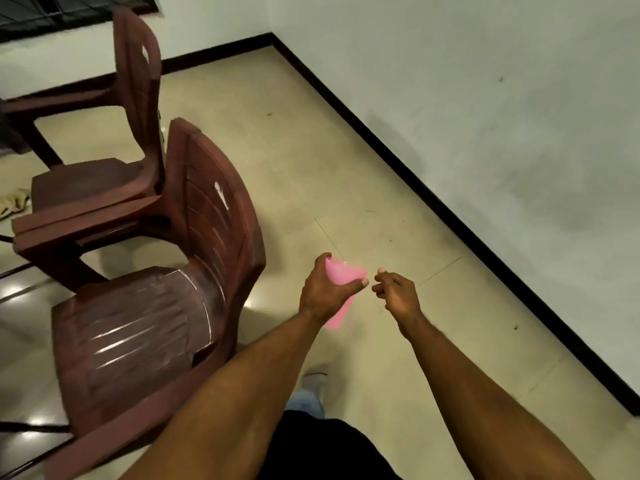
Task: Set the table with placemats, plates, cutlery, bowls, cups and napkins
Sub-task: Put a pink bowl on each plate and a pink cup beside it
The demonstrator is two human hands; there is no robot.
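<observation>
- Here, the floor of pale tiles lies beneath both hands; a white wall with a dark skirting strip runs along it to the right of the right hand.
- Near chair: brown plastic, just left of the left hand and forearm, its backrest turned toward the hands.
- Far chair: same brown plastic, well beyond and left of the left hand, behind the near chair.
- Left hand: fingers and thumb curled round a pink cup; the thumb tip lies on the side nearest the right hand.
- Right hand: just beside the left hand and apart from the cup, fingers loosely curled, holding nothing.
- Pink cup: held in the air above the floor, tilted, one end showing above the left hand's fingers and the other below its wrist. Motion blur hides which end is the rim.
- Shoe: pale, on the floor below the left forearm.
</observation>
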